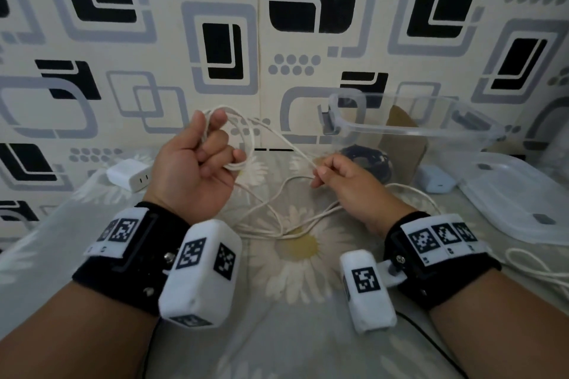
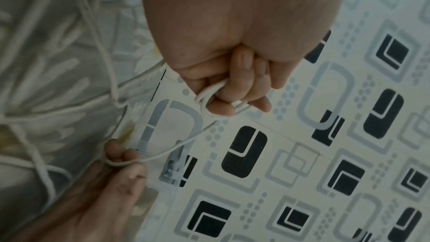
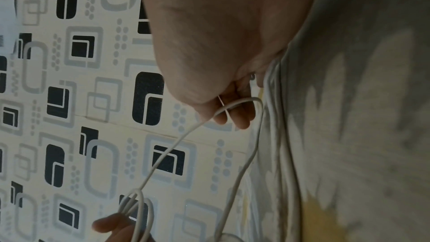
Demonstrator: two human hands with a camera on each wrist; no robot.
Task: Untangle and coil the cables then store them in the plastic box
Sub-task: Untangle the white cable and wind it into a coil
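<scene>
A white cable (image 1: 278, 224) lies in loose tangled strands on the flowered bed sheet. My left hand (image 1: 215, 144) is raised palm up, fingers curled round several coiled loops of it (image 2: 209, 98). From the loops one strand runs right to my right hand (image 1: 318, 174), which pinches it between thumb and fingertips (image 3: 232, 111) just above the sheet. In the right wrist view the left hand's loops (image 3: 137, 205) show at the bottom. The clear plastic box (image 1: 415, 132) stands open at the back right; a dark coiled cable (image 1: 366, 160) shows through its wall.
The box's clear lid (image 1: 517, 194) lies on the sheet at the right. A white charger (image 1: 129, 177) sits at the back left, and a pale blue adapter (image 1: 435, 178) between box and lid. Another white cable (image 1: 535, 268) loops at the right edge. A patterned wall stands close behind.
</scene>
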